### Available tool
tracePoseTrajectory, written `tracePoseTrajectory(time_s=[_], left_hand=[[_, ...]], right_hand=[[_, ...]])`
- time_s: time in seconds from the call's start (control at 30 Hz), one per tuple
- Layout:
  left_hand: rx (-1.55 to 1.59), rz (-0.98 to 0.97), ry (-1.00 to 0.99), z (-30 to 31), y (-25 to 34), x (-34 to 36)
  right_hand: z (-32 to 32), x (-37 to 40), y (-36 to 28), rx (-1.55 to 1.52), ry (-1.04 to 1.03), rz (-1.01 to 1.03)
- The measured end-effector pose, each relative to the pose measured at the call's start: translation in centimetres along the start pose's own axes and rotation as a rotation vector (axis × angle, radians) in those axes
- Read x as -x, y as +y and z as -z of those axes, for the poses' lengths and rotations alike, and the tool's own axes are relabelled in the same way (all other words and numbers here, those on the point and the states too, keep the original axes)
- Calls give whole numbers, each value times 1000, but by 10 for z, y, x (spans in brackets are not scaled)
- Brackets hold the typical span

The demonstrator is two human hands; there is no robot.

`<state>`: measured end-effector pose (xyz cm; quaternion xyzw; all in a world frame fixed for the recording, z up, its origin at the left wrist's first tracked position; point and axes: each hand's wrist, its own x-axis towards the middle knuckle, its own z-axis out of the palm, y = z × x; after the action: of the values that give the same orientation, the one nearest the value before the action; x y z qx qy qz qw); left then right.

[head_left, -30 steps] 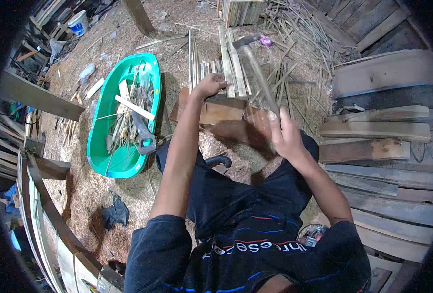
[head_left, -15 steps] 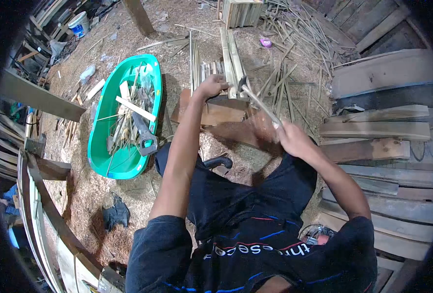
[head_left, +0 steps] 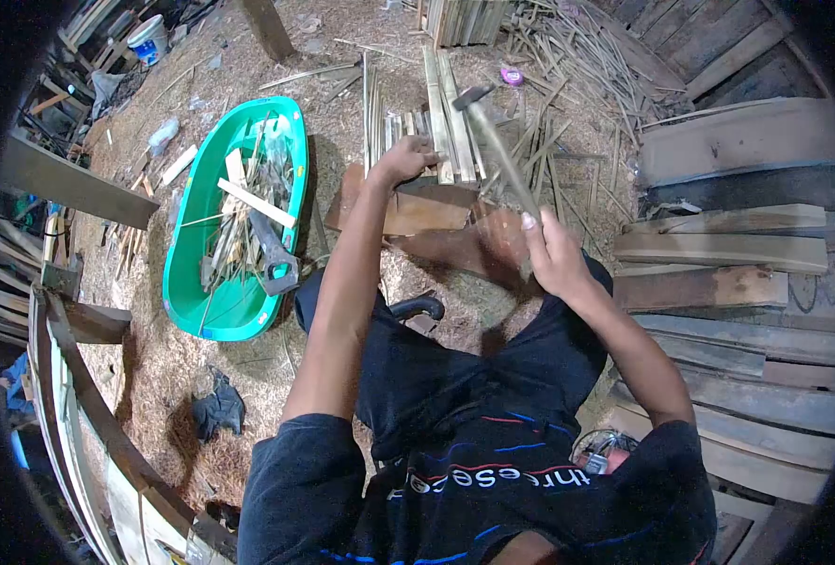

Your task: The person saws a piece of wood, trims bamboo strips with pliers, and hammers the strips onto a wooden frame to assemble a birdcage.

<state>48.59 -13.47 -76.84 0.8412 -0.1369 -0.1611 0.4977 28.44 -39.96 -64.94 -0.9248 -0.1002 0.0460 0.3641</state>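
Observation:
My right hand (head_left: 557,256) is closed around the handle of a hammer (head_left: 498,149), whose dark head is raised above the wooden strips. My left hand (head_left: 406,160) has its fingers curled at the near end of a pale wooden slat (head_left: 439,118), touching its left edge; the fingertips are partly hidden. Another narrow slat lies alongside to the right. Beneath the near ends is a brown wooden board (head_left: 427,212) on the ground between my legs. Shorter slats (head_left: 406,124) show just beyond my left hand.
A green plastic tub (head_left: 175,282) holds wood scraps and a handsaw (head_left: 274,254). Planks (head_left: 728,250) are stacked at right. Thin sticks (head_left: 549,160) and a pink tape measure (head_left: 511,75) lie ahead. A wood bundle (head_left: 465,23) stands farther back. A wooden post (head_left: 265,33) rises at the top.
The hammer has been lifted; its head has moved up and away from the near end of the slats. My left hand stays by the slat. The view has shifted slightly.

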Motion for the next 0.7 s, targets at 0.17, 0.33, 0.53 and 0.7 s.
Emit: tracePoseTrajectory(time_s=[0.17,0.33,0.53,0.7], left_hand=[[134,-14,22,-7,-26,-13],[48,-44,67,-4,-2,1],[-62,-48,-8,5,1,-8],[62,-70,39,-4,-6,1]], right_hand=[[3,3,25,163,-121,37],[-2,3,-7,-80,138,68],[3,1,14,93,-5,25],[-5,7,-1,-44,44,22]])
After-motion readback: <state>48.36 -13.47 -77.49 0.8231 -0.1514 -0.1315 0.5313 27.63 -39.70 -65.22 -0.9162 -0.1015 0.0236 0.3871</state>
